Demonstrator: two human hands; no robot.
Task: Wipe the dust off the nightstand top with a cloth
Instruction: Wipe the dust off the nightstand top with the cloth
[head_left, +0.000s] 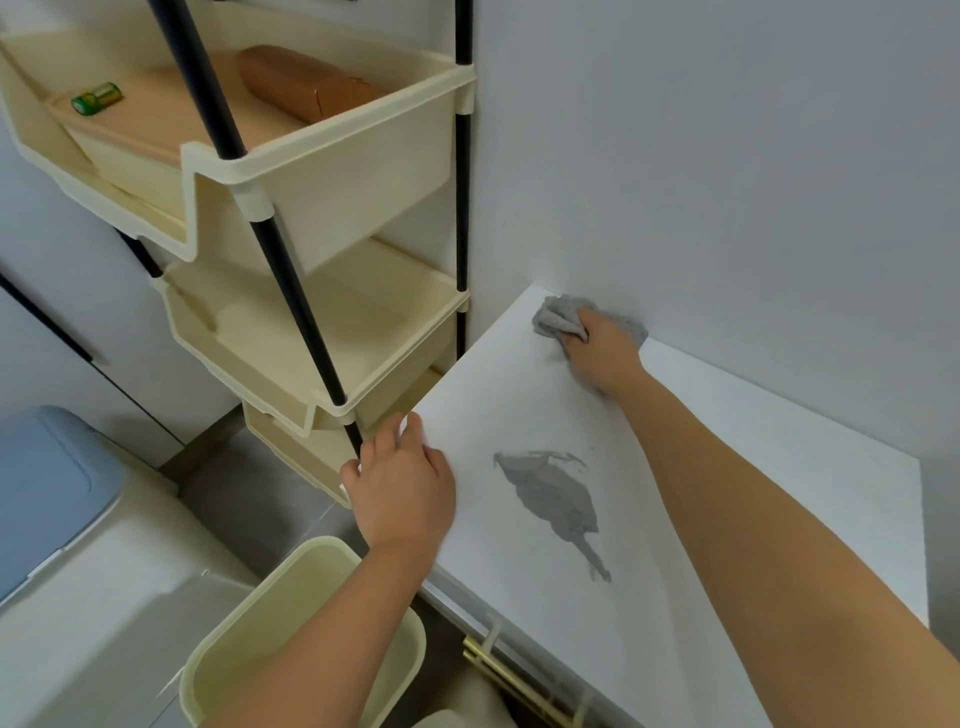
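The white nightstand top (675, 467) fills the right half of the view, set against the wall. A grey patch of dust (558, 499) lies near its middle. My right hand (605, 351) grips a crumpled grey cloth (558, 317) and presses it onto the far corner of the top, close to the wall. My left hand (402, 483) rests on the left edge of the top, its fingers curled over the rim.
A cream tiered shelf rack (332, 171) with black poles stands just left of the nightstand; its top bin holds a brown case (306, 85) and a green battery (96, 98). A cream waste bin (306, 639) sits below my left arm. A blue-lidded white appliance (57, 499) is at far left.
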